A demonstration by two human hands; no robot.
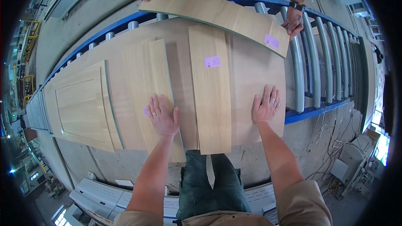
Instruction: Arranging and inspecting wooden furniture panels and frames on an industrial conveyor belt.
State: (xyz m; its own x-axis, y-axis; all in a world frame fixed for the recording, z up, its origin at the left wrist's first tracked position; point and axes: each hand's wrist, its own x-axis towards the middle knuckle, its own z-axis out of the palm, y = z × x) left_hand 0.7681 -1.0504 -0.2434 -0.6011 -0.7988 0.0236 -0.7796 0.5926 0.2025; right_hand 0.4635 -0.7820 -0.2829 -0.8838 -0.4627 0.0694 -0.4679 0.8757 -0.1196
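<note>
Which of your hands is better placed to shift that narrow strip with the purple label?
Probably the left hand: it lies flat right beside the narrow strip, while the right hand rests further off on the wide panel.

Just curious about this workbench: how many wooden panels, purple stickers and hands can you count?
Wooden panels: 5, among them the large base panel and the far panel
Purple stickers: 3, one on the middle strip
Hands: 4, including left hand and right hand
Total: 12

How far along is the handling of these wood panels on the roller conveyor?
Done: several panels already lie stacked on the roller conveyor. In hand: left hand presses flat on a narrow strip, right hand on the large panel; a co-worker's hands hold a long panel at the far side. Left: that panel is not yet laid flat.
</note>
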